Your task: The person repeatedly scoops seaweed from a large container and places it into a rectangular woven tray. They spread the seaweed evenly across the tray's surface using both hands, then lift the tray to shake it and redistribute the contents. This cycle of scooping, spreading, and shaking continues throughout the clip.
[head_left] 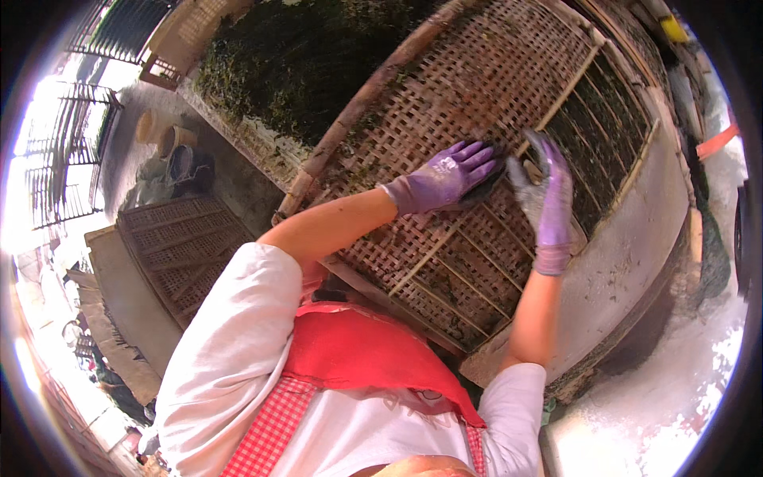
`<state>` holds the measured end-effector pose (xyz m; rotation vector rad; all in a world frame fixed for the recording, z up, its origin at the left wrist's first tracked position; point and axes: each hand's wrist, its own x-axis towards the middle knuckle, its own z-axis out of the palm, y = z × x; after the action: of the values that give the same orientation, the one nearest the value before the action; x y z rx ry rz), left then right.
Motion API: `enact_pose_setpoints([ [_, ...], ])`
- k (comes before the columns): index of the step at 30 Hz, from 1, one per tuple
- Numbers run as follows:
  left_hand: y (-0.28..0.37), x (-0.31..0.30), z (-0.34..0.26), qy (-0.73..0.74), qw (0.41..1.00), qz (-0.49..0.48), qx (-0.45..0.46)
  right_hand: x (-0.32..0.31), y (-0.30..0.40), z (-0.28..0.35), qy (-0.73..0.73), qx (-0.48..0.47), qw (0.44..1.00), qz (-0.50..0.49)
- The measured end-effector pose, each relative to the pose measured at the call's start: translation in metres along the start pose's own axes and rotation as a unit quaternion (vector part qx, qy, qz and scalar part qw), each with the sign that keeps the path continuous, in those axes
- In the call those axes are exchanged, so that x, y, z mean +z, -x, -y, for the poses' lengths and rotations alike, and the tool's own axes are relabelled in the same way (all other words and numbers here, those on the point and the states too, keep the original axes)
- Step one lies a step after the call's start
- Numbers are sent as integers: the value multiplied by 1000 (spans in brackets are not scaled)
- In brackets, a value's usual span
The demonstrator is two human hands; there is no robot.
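Note:
My left hand point(444, 179), in a purple work glove with a dark palm, is low over a woven bamboo mat point(381, 149), its fingers stretched out. Whether it presses on the weave I cannot tell. Close by on the right, my right hand point(548, 194) wears a matching glove, thumb spread from the fingers. It is beside a thin bamboo slat frame point(453, 265) that crosses the mat. Nothing clearly shows in either hand. Bits of dark green plant matter cling to the weave, and more shows dark between the slats point(596, 137) at the upper right.
Past a wooden rail point(363, 101) lies a large bed of dark green plant matter point(286, 71). A pale slab point(632, 214) borders the mat on the right. Another woven panel point(185, 250) leans on the left, with baskets point(176, 140) on the floor behind it.

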<state>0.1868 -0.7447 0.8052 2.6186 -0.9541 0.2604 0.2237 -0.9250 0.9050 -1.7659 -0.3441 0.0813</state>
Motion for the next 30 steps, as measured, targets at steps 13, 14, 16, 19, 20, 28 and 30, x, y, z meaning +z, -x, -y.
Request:
enact_pose_setpoints([
  [13,326,-19,204,133,977,126,-114,289,-46,-16,381,-94,917,-72],
  [14,347,-23,227,131,978,119,-110,316,-52,-16,341,-38,937,-60],
  [16,372,-33,258,143,970,117,-156,394,-86,-1,402,-50,910,88],
  [19,399,-70,317,140,957,140,-212,492,-154,-76,617,-34,755,219],
  [20,399,-86,339,140,963,115,-201,507,-189,-123,568,121,789,203],
  [28,395,-167,405,404,844,55,-348,454,-187,-89,510,-113,838,155],
  [30,396,-182,411,418,821,47,-385,449,-198,32,119,229,964,58],
])
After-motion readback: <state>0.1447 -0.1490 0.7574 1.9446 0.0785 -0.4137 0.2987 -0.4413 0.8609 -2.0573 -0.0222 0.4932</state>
